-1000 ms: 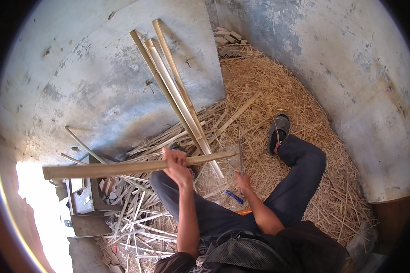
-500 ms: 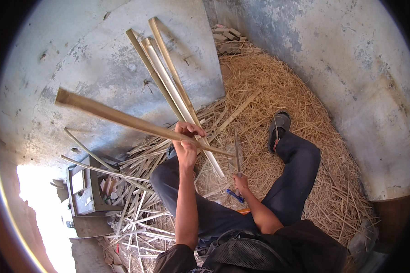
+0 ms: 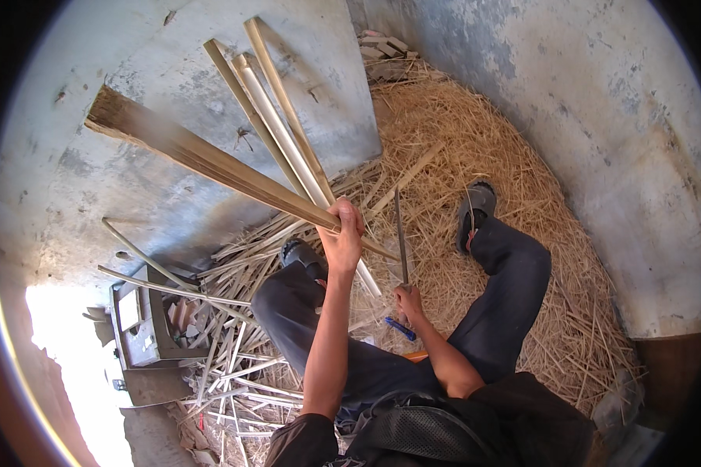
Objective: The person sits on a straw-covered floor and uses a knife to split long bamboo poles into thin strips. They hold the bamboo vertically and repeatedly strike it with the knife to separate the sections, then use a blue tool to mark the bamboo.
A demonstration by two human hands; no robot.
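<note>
Above the straw-strewn floor (image 3: 522, 171), the left hand (image 3: 341, 237) grips a long bamboo strip (image 3: 210, 159) while the right hand (image 3: 407, 300) clasps an upright blade (image 3: 400, 233).

The long stick (image 3: 210, 159) is tan and brown. The straw (image 3: 475, 148) is yellow like gold. The wall (image 3: 600, 109) is grey with pale spots. The trousers (image 3: 506, 303) are dark blue. The shoe (image 3: 475, 204) is grey and black.
</note>
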